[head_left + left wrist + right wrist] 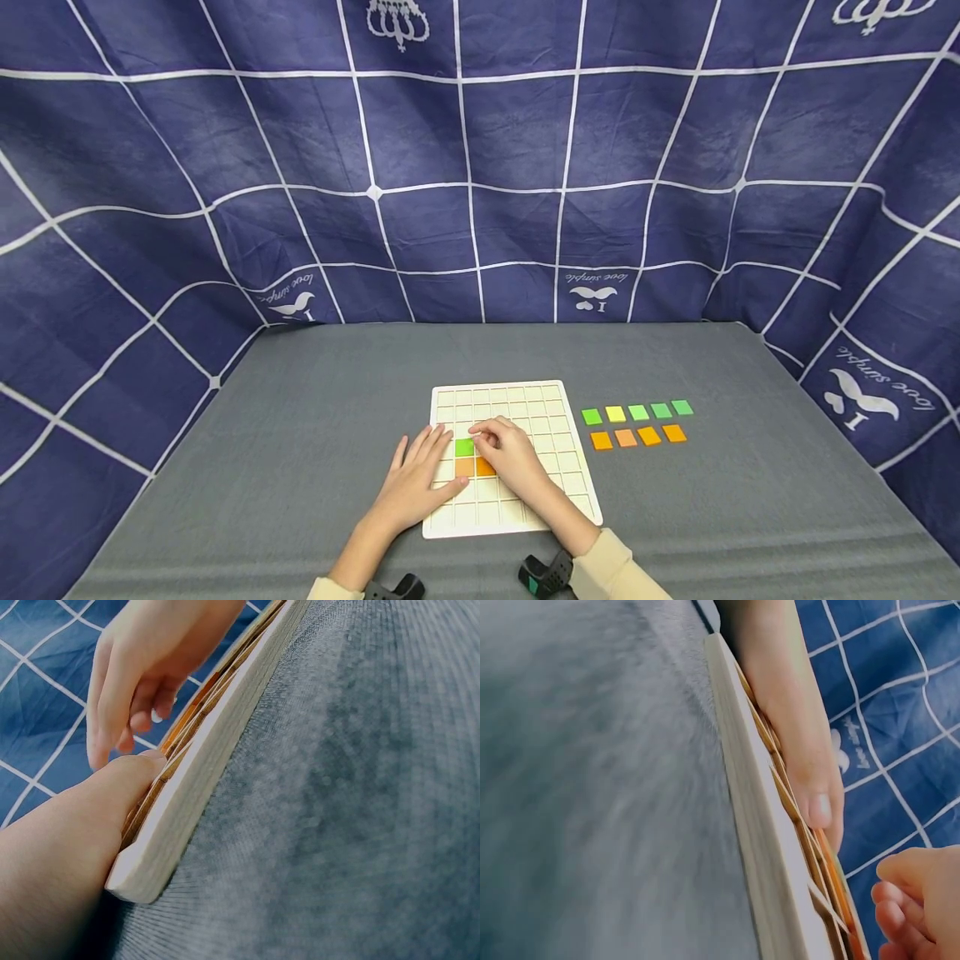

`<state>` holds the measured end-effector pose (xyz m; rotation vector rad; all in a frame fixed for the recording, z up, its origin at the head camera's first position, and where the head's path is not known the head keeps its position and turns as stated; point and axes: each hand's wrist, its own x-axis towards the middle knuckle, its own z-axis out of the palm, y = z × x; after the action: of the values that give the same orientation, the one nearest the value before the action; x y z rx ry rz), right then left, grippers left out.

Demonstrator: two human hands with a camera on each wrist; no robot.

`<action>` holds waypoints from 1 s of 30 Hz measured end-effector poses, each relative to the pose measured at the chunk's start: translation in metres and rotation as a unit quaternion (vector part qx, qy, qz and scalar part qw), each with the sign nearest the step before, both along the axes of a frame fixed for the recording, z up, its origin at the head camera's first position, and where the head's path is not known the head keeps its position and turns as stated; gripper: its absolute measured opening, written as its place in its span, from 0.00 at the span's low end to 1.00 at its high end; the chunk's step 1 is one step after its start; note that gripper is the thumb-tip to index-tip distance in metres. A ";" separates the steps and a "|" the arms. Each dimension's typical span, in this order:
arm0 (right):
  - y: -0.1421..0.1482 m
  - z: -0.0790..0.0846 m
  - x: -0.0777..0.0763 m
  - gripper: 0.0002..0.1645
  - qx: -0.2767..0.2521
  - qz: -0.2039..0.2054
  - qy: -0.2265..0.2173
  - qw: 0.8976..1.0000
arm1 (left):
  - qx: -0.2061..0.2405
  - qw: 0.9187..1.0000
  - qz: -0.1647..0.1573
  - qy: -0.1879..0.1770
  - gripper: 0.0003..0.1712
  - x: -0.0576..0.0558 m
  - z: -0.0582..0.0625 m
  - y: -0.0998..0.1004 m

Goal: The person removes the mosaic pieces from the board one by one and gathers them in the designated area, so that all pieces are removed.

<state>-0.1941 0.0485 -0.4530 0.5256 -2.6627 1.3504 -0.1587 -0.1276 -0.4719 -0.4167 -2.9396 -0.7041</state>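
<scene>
A pale wooden grid board (pixel 487 518) lies on the table. Set in neighbouring cells are a green tile (pixel 464 447), a light orange tile (pixel 465 467) and a darker orange tile (pixel 486 467), partly covered by the right hand. My left hand (pixel 416 482) rests on the board's left side with fingers spread, its thumb near the light orange tile. Over the board's middle, my right hand (pixel 510 454) has bent fingers, the fingertips close to the green tile's upper right corner. In the right wrist view the right hand's fingers (pixel 896 907) curl, and whether they pinch anything is hidden.
Right of the board lie two rows of loose tiles: several green and yellow ones (pixel 638 412) behind, several orange ones (pixel 648 436) in front. Grey cloth (pixel 337 392) covers the table. A blue checked curtain (pixel 517 225) hangs behind and at both sides.
</scene>
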 end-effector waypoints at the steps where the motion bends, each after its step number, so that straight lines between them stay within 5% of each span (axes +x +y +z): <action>1: -0.002 -0.001 -0.001 0.07 0.003 -0.003 0.001 1.000 | 0.000 1.000 -0.001 0.001 0.45 0.000 0.000 0.000; 14: -0.008 -0.011 -0.005 0.09 0.063 -0.008 0.029 0.998 | -0.003 1.000 -0.006 0.005 0.44 0.000 0.001 0.001; 30: -0.006 -0.014 -0.004 0.07 0.064 -0.005 0.036 0.997 | -0.008 1.000 -0.002 0.000 0.45 0.000 0.000 0.001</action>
<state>-0.1984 0.0423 -0.4668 0.5632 -2.7010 1.1422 -0.1591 -0.1270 -0.4723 -0.4227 -2.9477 -0.6816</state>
